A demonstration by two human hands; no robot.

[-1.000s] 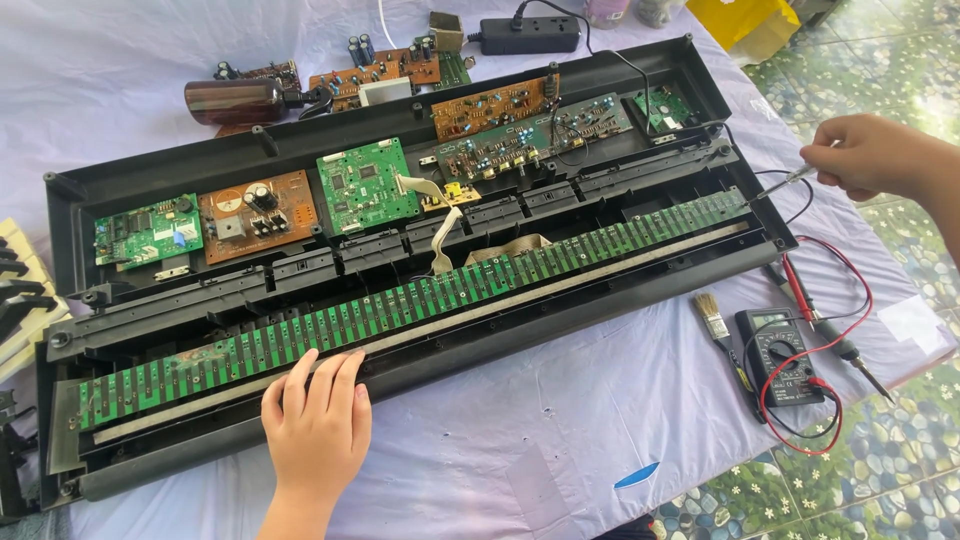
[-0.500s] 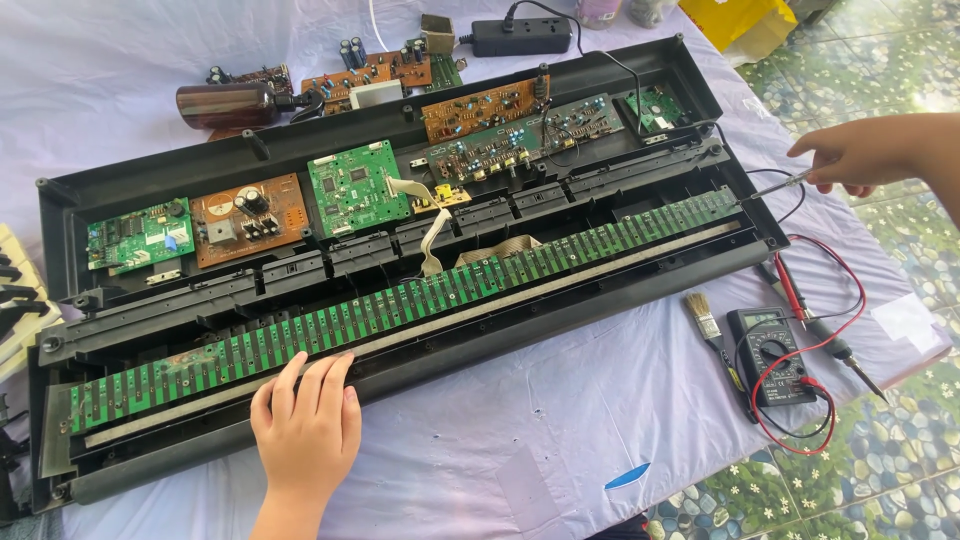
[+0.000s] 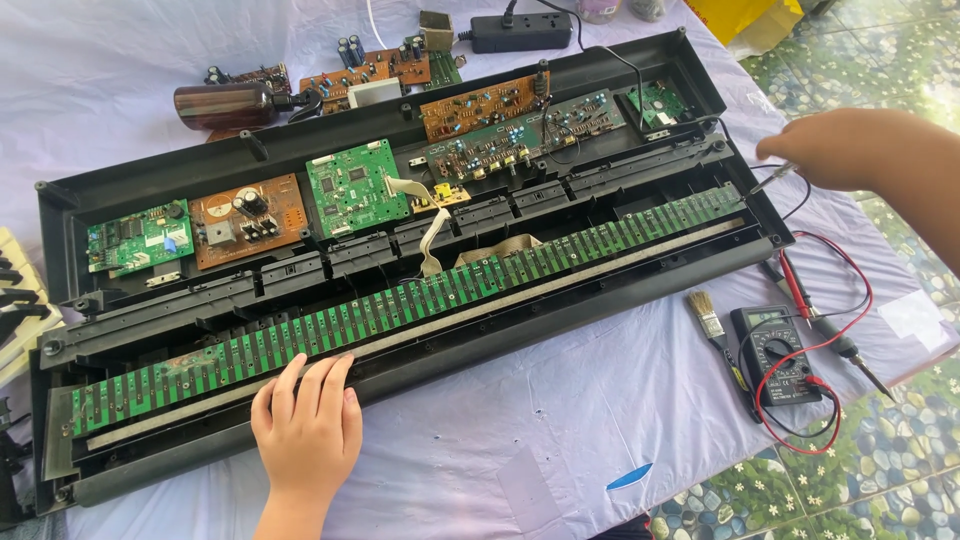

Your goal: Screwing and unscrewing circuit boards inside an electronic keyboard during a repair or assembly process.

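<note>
Head view, left hand (image 3: 308, 425) flat on keyboard chassis (image 3: 420, 330), right hand (image 3: 850, 148) gripping screwdriver (image 3: 772, 180) at its far end

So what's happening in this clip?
A person is bent over an opened black keyboard case on a cloth-covered table. The left hand rests flat on its front edge by the long green contact board. The right hand holds a thin metal tool at the case's right end. A multimeter lies nearby.
</note>
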